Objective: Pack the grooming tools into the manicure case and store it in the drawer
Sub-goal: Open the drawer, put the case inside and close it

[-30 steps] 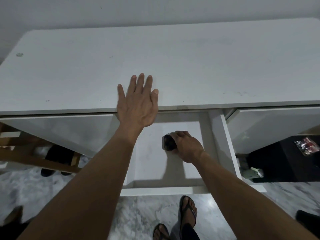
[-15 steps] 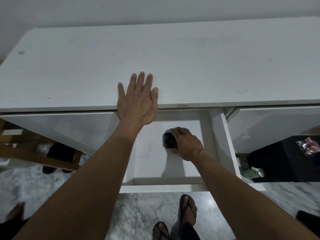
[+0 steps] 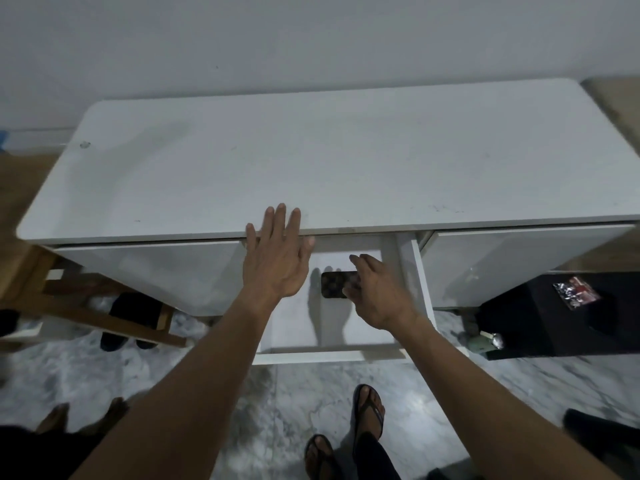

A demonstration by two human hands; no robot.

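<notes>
**Case is down in the drawer, hand coming off it**

White table point(image 3: 346, 161) against a plain pale wall, marble-look floor underneath, and the middle drawer point(image 3: 332, 356) pulled out toward the person. That's the setup.

What's changed from half a second ago: back then the right hand was curled over the manicure case, gripping it. Now the right hand point(image 3: 379, 294) has loosened, fingers spread and reaching forward, and the case shows much more clearly. Only the thumb side looks like it's touching the case's right end, and I can't tell if there's real contact or just overlap. It's not wrapped round it anymore. The view has also pulled back and up, so the whole tabletop and more wall is in the shot.

The manicure case point(image 3: 335, 285) is a dark little rectangle lying flat on the drawer floor, about mid-drawer, with some faint pattern on top. Too dim to read any brand or writing on it.

The left hand point(image 3: 277, 256) hasn't budged: flat and open, palm down, fingertips on the table's front edge, holding nothing.

Off to the right there's a black box point(image 3: 561, 317) with a red and white packet point(image 3: 576, 292) on it; the printing is blurred, nothing legible. Feet in flip-flops point(image 3: 369, 408) are at the bottom.
</notes>
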